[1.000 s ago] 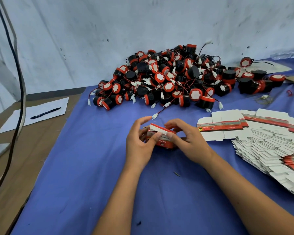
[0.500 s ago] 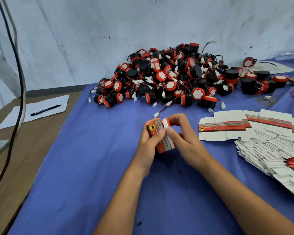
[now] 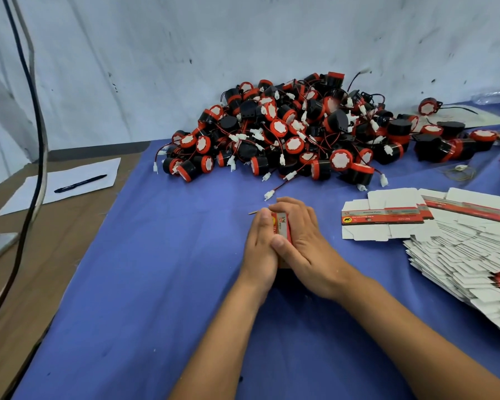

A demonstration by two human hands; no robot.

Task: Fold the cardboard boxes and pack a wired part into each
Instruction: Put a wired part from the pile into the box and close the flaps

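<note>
A small red cardboard box (image 3: pixel 281 225) stands on the blue cloth (image 3: pixel 156 284) in the middle of the table, squeezed between both hands. My left hand (image 3: pixel 259 246) lies along its left side, thumb on top. My right hand (image 3: pixel 302 236) covers its right side, with the fingers wrapped over the far end and the thumb across the near top. Only a strip of the box's top shows. Behind it is a big heap of black-and-red wired parts (image 3: pixel 286 134) with white connectors. Flat unfolded boxes (image 3: pixel 459 249) are stacked at the right.
One flat box blank (image 3: pixel 384 217) lies printed side up next to the stack. A sheet of paper (image 3: pixel 35 192) with a black pen (image 3: pixel 80 179) lies on the brown table at the left. Cables (image 3: pixel 36 111) hang at the left. A grey wall stands close behind.
The box was tilted up between my fingers with its flap being closed. Both hands have since closed flat around it and brought it down onto the cloth.
</note>
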